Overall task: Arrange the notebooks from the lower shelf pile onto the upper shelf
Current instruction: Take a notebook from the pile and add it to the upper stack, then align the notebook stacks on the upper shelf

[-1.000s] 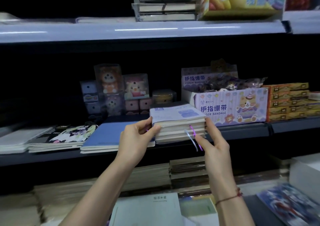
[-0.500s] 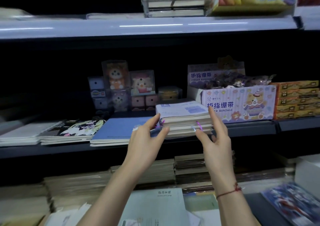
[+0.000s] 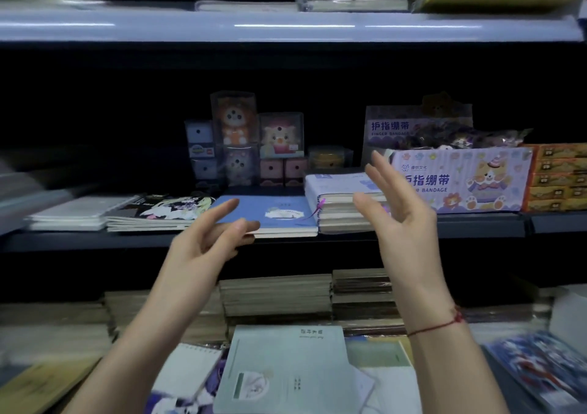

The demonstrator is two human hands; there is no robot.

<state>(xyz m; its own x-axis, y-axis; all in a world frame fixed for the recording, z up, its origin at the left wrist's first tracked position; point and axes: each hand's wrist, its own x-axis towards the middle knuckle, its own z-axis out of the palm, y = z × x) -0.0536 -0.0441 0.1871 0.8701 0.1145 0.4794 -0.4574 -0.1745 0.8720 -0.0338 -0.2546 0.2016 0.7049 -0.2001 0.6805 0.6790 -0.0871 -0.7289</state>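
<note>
On the upper shelf, the notebook stack sits square beside the bandage box — evidently placed. Both hands hover just near it, left hand and right hand spread, holding nothing — more notebooks wait below.

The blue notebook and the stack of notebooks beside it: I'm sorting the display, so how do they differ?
The blue notebook lies low on a thin pile; the stack of notebooks to its right stands several thick books high. The blue cover is plain blue with a small picture; the stack's top cover is pale with print. Both lie flat at the shelf's front edge, with neither hand holding them.
</note>
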